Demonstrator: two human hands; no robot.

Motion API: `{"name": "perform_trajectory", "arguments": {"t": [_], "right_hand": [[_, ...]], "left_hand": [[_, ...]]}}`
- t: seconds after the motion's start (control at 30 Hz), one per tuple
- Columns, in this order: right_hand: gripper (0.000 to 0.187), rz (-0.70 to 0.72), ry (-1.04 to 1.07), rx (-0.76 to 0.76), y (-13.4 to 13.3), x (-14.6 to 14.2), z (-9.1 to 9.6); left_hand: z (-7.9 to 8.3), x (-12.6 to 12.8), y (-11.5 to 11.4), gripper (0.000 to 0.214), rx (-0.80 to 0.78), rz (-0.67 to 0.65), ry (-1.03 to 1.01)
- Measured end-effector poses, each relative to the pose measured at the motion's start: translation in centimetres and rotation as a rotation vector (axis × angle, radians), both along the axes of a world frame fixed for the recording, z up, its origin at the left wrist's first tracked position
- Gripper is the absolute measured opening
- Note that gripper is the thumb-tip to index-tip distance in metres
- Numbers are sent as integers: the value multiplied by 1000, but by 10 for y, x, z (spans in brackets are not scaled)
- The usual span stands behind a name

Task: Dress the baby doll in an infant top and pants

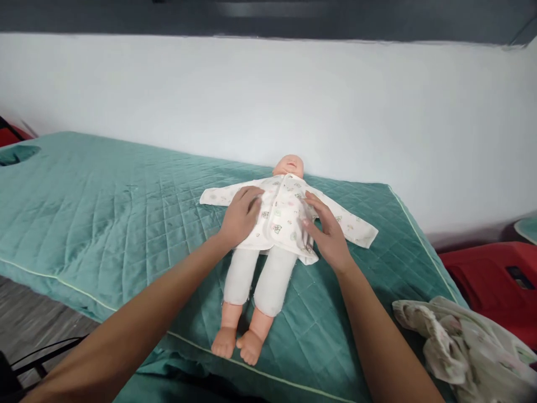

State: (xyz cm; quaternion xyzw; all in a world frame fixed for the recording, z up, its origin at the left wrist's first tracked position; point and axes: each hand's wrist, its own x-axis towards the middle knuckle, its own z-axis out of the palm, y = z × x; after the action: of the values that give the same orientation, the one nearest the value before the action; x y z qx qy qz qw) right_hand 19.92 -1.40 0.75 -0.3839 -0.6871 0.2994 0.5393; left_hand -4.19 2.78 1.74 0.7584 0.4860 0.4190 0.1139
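A baby doll (274, 274) lies on its back on a green quilted bed cover, head toward the wall and bare feet toward me. It wears a white baby shirt (282, 215) with small printed figures, its sleeves spread out to both sides. The front of the shirt lies over the doll's white cloth legs. My left hand (243, 215) rests on the shirt's left side, fingers stretched over the chest. At the shirt's right edge is my right hand (327, 229), thumb and fingers apart, its fingertips at the fabric. Neither hand visibly grips the cloth.
A crumpled printed cloth (465, 341) lies at the bed's near right corner. Beyond the right edge stands a red plastic object (495, 274). A white wall (268, 95) runs behind the quilted bed cover (104, 207). Grey floor (37, 305) shows at lower left.
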Motion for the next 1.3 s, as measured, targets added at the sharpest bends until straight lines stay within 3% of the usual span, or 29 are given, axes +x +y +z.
{"name": "perform_trajectory", "arguments": {"t": [0.17,0.3,0.53,0.7,0.9,1.07,1.3], "right_hand": [[64,27,-343,42,-6,-17,-3],[69,31,-420,53,-14,-21,-6],[71,-8,-338,-82,-65,-18,-20],[65,-302,-253,-198,-95,-21,-32],[24,-643,-315,-207,-91,-28,-33],[24,-718,-341,-261,-90,-33,-28],[25,-795,-349,-301,-89,-29,-29]], "left_hand": [[-39,-43,-48,33,-130,14,-40],[-51,-53,-63,29,-139,17,109],[-48,-56,-67,26,-148,-61,226],[-47,-60,-70,28,-182,-102,280],[-43,-55,-68,23,-189,-103,286],[-38,-44,-71,26,-200,-138,213],[-43,-44,-73,24,-146,-96,245]]}}
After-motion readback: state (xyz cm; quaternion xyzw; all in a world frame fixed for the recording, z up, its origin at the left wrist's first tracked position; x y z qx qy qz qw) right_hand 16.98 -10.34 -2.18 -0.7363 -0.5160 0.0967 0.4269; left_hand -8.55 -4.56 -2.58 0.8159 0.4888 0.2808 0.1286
